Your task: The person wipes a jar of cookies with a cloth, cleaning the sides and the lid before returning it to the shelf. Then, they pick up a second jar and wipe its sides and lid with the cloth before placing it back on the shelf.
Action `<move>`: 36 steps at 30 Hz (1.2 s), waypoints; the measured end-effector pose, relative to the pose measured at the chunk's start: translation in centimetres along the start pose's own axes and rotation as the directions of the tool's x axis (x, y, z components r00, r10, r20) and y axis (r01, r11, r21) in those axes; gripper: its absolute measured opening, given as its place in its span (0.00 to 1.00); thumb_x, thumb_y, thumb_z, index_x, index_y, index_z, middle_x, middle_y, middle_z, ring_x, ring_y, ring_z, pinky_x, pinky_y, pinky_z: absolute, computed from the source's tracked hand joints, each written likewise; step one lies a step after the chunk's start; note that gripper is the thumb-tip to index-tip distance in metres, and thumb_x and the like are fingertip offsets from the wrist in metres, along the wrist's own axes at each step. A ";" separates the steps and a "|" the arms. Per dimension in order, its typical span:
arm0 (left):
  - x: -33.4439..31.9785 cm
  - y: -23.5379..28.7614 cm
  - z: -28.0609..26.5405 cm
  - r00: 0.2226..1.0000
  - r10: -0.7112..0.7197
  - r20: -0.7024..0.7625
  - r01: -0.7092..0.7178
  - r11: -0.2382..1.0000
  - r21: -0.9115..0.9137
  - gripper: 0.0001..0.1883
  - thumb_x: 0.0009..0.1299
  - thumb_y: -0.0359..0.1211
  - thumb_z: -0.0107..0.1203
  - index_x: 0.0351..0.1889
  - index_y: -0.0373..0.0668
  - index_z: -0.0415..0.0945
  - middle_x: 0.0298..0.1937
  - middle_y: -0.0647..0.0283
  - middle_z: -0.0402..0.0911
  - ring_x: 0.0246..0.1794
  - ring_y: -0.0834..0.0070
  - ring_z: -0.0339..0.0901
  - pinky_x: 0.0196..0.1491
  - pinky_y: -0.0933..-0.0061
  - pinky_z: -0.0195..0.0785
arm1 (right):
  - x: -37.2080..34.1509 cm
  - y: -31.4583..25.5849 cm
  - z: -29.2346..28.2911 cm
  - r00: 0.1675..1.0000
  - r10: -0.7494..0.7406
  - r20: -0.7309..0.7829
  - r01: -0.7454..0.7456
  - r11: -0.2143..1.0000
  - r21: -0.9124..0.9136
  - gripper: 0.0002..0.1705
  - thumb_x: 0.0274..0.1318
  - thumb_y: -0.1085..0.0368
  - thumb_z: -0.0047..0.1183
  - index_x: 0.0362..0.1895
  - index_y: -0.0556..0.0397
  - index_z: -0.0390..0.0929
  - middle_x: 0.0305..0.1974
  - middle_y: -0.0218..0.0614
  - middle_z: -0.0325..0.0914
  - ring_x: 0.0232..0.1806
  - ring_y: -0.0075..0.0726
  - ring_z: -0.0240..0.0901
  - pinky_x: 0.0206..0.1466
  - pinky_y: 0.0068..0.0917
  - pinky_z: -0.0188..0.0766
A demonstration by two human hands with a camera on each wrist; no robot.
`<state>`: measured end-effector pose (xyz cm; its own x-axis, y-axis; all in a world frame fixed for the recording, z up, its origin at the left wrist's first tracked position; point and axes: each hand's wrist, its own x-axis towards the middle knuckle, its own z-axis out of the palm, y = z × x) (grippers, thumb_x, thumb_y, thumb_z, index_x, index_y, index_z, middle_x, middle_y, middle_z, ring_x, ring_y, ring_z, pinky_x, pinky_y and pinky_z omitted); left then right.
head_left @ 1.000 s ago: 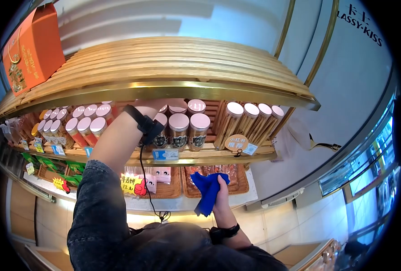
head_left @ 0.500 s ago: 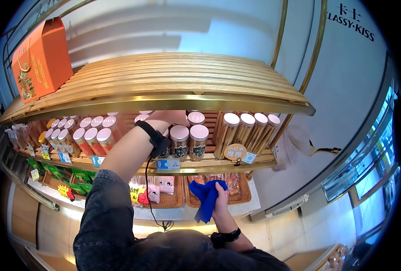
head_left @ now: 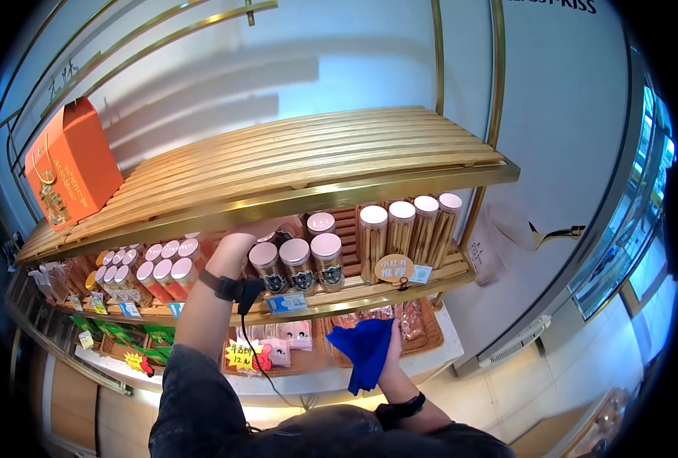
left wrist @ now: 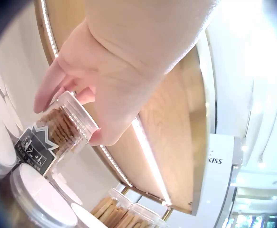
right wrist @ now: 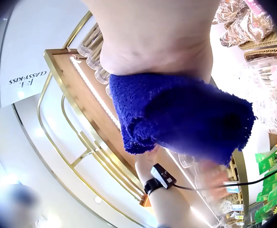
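Under the upper shelf, my left hand point(head_left: 249, 230) grips a clear jar point(left wrist: 60, 126) by its pale lid. The jar is tilted, with brown biscuit-like pieces and a dark label showing; the shelf edge partly covers it in the head view. Just below and in front stand pink-lidded jars point(head_left: 298, 263) with similar dark labels. Another pink-lidded jar point(head_left: 321, 223) stands behind them. Lower down, in front of the baskets, my right hand point(head_left: 391, 359) holds a bunched blue cloth point(head_left: 365, 351), its loose end hanging.
The slatted upper shelf point(head_left: 301, 153) overhangs the jars, with an orange gift box point(head_left: 75, 168) on its left end. Tall jars of sticks point(head_left: 400, 233) stand right, jars of red contents point(head_left: 167, 278) left. A price sign point(head_left: 247, 357) and wicker baskets point(head_left: 430, 336) sit below.
My left hand has shifted left from the back jars, with a jar now visible in its grip. The head view has turned and tilted. My right hand keeps hold of the cloth.
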<state>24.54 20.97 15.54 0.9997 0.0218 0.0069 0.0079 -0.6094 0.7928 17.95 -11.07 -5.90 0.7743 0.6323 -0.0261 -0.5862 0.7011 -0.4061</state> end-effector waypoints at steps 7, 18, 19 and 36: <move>-8.1 -1.1 1.2 0.725 0.127 -0.677 0.028 0.977 0.213 0.18 0.67 0.39 0.55 0.50 0.39 0.72 0.46 0.58 0.77 0.47 0.70 0.75 0.46 0.70 0.72 | 0.6 -0.3 1.0 0.987 0.057 0.151 -0.076 0.989 0.125 0.50 0.57 0.25 0.23 0.53 0.61 0.68 0.52 0.52 0.72 0.56 0.54 0.68 0.63 0.48 0.62; -20.5 -2.2 10.2 0.683 -0.153 -0.715 -0.580 0.482 -0.657 0.29 0.65 0.45 0.44 0.60 0.37 0.64 0.58 0.55 0.72 0.54 0.65 0.74 0.50 0.65 0.75 | 2.6 -3.2 6.1 0.928 -0.144 0.342 0.144 0.989 0.025 0.55 0.57 0.25 0.16 0.65 0.64 0.56 0.63 0.51 0.62 0.62 0.48 0.62 0.66 0.39 0.58; -21.0 -2.3 11.6 0.705 -0.207 -0.678 -0.598 0.341 -0.725 0.28 0.65 0.45 0.43 0.59 0.37 0.65 0.58 0.55 0.72 0.54 0.64 0.74 0.52 0.62 0.73 | 2.3 -3.8 7.3 0.938 -0.171 0.303 0.172 0.985 0.023 0.56 0.57 0.24 0.16 0.65 0.65 0.56 0.62 0.51 0.63 0.60 0.46 0.65 0.63 0.38 0.61; -22.1 1.9 27.8 0.891 -0.345 -0.295 -0.330 -0.044 -0.943 0.31 0.69 0.51 0.37 0.62 0.39 0.62 0.58 0.55 0.72 0.54 0.59 0.74 0.51 0.54 0.71 | -3.1 -5.0 7.4 0.376 -0.249 0.893 0.900 -0.131 -0.416 0.23 0.37 0.59 0.63 0.44 0.48 0.80 0.56 0.42 0.71 0.57 0.52 0.66 0.58 0.44 0.62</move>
<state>3.03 -2.73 -0.05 0.8816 0.4638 -0.0874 -0.3503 0.7672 0.5373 16.66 -14.10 3.01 0.2241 0.3576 0.9066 0.8728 0.3402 -0.3499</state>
